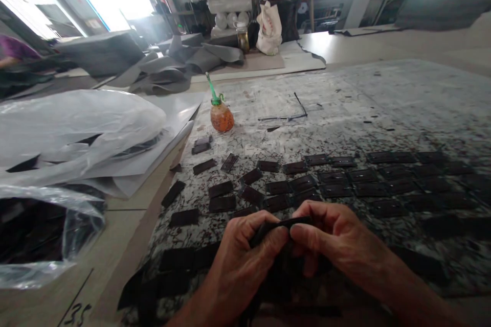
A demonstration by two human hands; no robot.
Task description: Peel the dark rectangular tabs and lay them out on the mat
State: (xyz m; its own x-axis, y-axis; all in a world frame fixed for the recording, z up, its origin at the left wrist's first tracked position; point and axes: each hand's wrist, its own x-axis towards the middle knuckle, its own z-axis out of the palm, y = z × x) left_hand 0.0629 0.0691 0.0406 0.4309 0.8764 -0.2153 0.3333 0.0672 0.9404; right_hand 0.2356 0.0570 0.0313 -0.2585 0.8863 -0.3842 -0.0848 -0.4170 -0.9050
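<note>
My left hand (245,258) and my right hand (333,240) meet at the near edge of the work mat, both pinched on one small dark rectangular piece (282,226) held edge-on between the fingertips. Several similar dark rectangular pieces (303,184) lie flat in loose rows on the stained grey mat (383,107) just beyond my hands. More dark pieces (184,260) lie in shadow under my left wrist.
An orange glue bottle with a green nozzle (221,112) stands at the mat's far left. Spectacles (286,116) lie behind the rows. White plastic sheets (76,127) and a clear bag of dark pieces (38,235) sit left. Grey material and a white bag (268,28) lie farther back.
</note>
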